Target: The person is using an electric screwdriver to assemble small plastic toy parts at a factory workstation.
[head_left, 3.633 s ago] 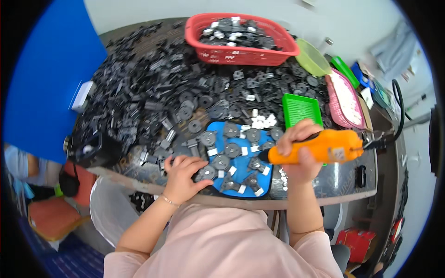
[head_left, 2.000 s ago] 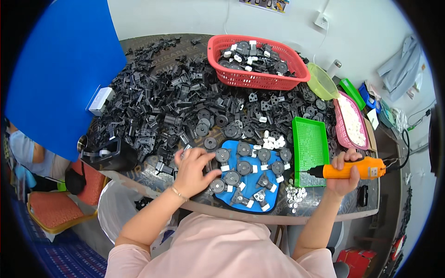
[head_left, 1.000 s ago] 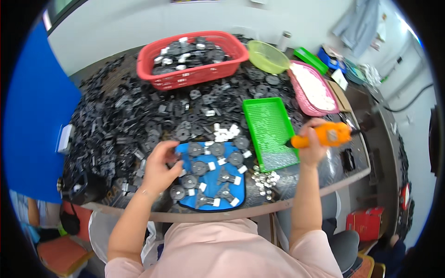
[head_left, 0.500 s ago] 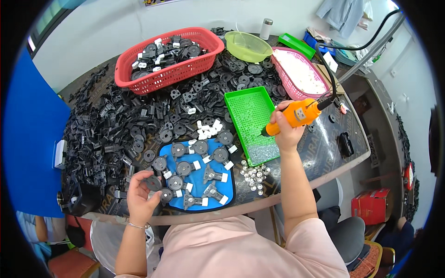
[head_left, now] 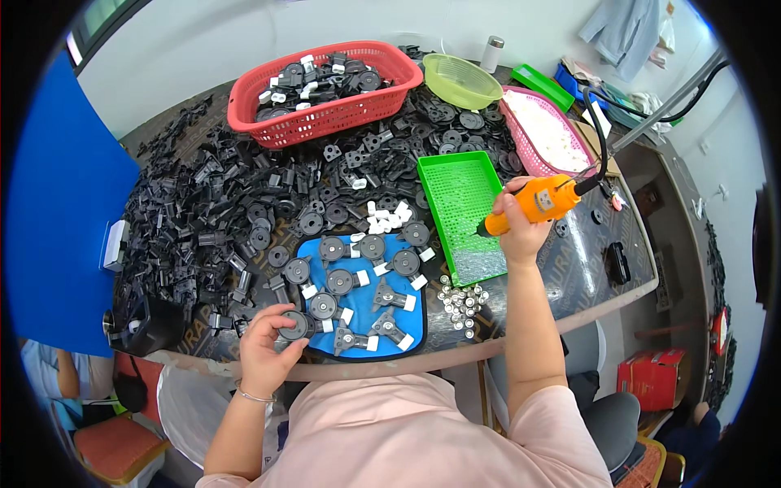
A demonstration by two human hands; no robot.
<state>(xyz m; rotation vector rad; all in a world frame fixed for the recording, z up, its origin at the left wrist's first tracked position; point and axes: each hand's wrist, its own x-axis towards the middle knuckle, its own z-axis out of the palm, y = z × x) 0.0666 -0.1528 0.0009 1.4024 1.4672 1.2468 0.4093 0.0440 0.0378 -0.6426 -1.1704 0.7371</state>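
Dark and crowded, the tabletop carried a wide heap of black plastic parts reaching back to a red basket. The left hand was curled around a round grey part at the near-left edge of the blue mat, fingers closed on its rim. The right hand was wrapped fully around an orange power screwdriver, whose tip hung over the right edge of the green tray, well apart from the held part. On the mat lay more round grey parts with white blocks beside them. Just right of it sat a cluster of small silvery pieces, close to the tabletop's front edge. A stray sweep of the right forearm could probably knock those pieces off. The screwdriver's cord ran back past the pink basket and might snag it.
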